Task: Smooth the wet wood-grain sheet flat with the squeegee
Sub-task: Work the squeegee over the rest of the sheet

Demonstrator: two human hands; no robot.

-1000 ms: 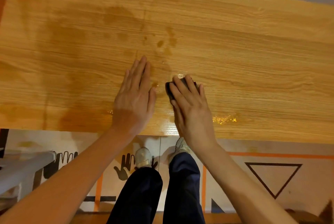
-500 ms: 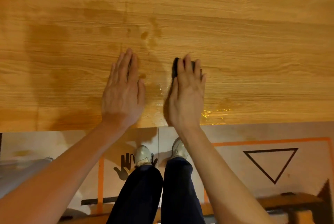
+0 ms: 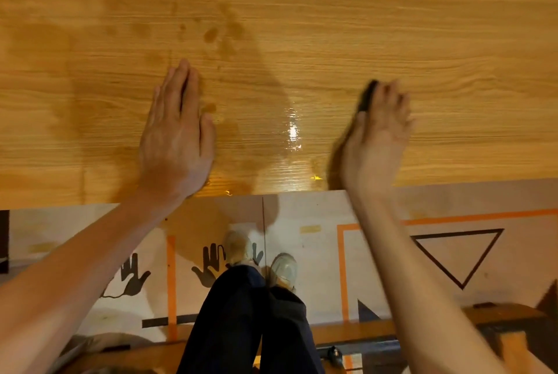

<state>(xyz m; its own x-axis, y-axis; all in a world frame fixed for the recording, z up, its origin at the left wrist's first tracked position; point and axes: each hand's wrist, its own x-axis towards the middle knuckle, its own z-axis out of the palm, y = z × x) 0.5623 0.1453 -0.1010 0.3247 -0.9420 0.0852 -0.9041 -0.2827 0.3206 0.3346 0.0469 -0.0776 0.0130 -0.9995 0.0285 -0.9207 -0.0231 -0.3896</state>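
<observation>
1. Sheet (image 3: 392, 26) of wood-grain pattern covers the counter across the whole upper part of the view, with its near edge running just above the person's forearms.
2. Dark wet patches spread over the sheet's left and middle, and a bright wet glint (image 3: 293, 132) lies between the two hands.
3. Left hand (image 3: 176, 138) lies flat, palm down, on the sheet near its near edge; its fingers (image 3: 181, 83) are stretched out, pressed together, and grasp nothing.
4. Right hand (image 3: 376, 138) is on the sheet well to the right of the left hand and is blurred.
5. Squeegee (image 3: 367, 97), a small dark piece, shows at the left side of the right hand, under its fingers (image 3: 392, 101) and against the thumb.
6. Right fingers curl over the squeegee and press it to the sheet; only its left end sticks out past them.
7. Squeegee sits right of the glint and farther up the sheet than the palm.
8. Below the counter edge are the floor (image 3: 317, 252) with orange lines, a black triangle (image 3: 457, 255) and hand prints, plus dark trousers (image 3: 241, 328) and pale shoes (image 3: 283, 268).
</observation>
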